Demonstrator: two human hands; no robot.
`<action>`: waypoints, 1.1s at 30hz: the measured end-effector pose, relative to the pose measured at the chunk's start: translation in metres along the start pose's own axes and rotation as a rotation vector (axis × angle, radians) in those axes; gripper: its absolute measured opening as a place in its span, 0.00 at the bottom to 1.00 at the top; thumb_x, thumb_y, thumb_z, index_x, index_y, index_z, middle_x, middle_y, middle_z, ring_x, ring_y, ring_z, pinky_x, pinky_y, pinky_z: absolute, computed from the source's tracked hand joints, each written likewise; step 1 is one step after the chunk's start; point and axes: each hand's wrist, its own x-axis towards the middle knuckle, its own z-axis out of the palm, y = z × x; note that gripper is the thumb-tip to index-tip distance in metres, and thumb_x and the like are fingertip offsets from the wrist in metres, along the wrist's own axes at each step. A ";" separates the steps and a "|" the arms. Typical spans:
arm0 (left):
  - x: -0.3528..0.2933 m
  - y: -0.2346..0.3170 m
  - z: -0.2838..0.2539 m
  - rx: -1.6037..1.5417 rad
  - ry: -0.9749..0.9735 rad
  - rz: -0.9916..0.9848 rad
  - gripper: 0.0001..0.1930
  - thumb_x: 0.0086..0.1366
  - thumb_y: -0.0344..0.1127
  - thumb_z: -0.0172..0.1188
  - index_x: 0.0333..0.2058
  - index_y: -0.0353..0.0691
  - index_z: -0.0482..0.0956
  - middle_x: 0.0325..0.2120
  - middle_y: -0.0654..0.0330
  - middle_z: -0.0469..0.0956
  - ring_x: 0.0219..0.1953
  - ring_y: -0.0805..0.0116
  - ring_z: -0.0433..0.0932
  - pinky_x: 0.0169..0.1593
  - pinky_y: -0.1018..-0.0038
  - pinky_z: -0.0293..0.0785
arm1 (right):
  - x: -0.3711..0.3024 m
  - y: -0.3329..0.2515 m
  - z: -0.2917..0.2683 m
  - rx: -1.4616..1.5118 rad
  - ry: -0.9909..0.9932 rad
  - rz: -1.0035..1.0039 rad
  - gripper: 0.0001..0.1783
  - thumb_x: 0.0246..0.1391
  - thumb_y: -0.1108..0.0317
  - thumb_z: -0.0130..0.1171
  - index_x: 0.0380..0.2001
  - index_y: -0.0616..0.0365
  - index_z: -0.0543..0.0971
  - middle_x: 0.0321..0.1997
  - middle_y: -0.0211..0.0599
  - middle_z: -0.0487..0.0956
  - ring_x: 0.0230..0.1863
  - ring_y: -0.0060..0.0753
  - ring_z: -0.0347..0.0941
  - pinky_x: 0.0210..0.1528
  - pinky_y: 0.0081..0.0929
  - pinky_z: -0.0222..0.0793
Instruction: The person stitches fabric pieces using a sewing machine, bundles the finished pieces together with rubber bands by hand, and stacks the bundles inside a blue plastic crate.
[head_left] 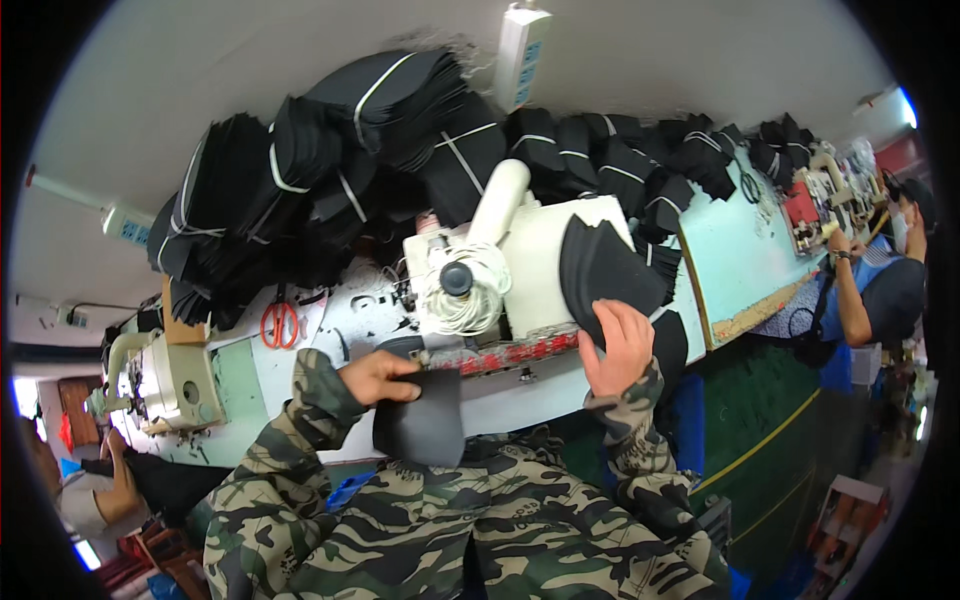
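Up close, the left hand (378,378) fingers pinch a dark curved panel (420,425); right hand (620,345) grips a fanned black stack (600,265).

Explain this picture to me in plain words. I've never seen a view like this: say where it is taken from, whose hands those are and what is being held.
The camera sits on a person's head and looks down, so the round picture bends at the edges. The camouflage sleeves belong to that person. The left hand holds a dark grey fabric piece at the white sewing machine. The right hand grips a stack of black curved pieces. On the worktable lie red-handled scissors and tied bundles of black fabric. Another person works at the right.
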 end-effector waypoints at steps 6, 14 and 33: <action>0.022 -0.019 -0.007 -0.024 0.246 0.002 0.13 0.62 0.33 0.53 0.41 0.29 0.74 0.28 0.65 0.76 0.27 0.81 0.70 0.33 0.81 0.68 | -0.004 -0.041 0.021 0.349 -0.150 -0.059 0.13 0.40 0.68 0.63 0.32 0.58 0.77 0.26 0.35 0.76 0.30 0.39 0.72 0.38 0.34 0.62; 0.068 -0.027 -0.005 0.108 0.283 0.218 0.12 0.61 0.34 0.55 0.40 0.32 0.76 0.26 0.65 0.76 0.29 0.79 0.69 0.35 0.79 0.66 | 0.001 -0.044 0.032 0.448 -0.320 0.054 0.15 0.39 0.67 0.63 0.33 0.58 0.77 0.27 0.33 0.78 0.32 0.39 0.72 0.38 0.32 0.64; 0.060 0.014 -0.004 0.090 0.591 0.200 0.10 0.65 0.31 0.41 0.34 0.37 0.72 0.12 0.61 0.69 0.10 0.73 0.68 0.14 0.75 0.64 | -0.030 -0.025 -0.009 0.738 -0.388 0.376 0.11 0.43 0.73 0.60 0.33 0.64 0.78 0.28 0.40 0.77 0.29 0.30 0.75 0.33 0.24 0.69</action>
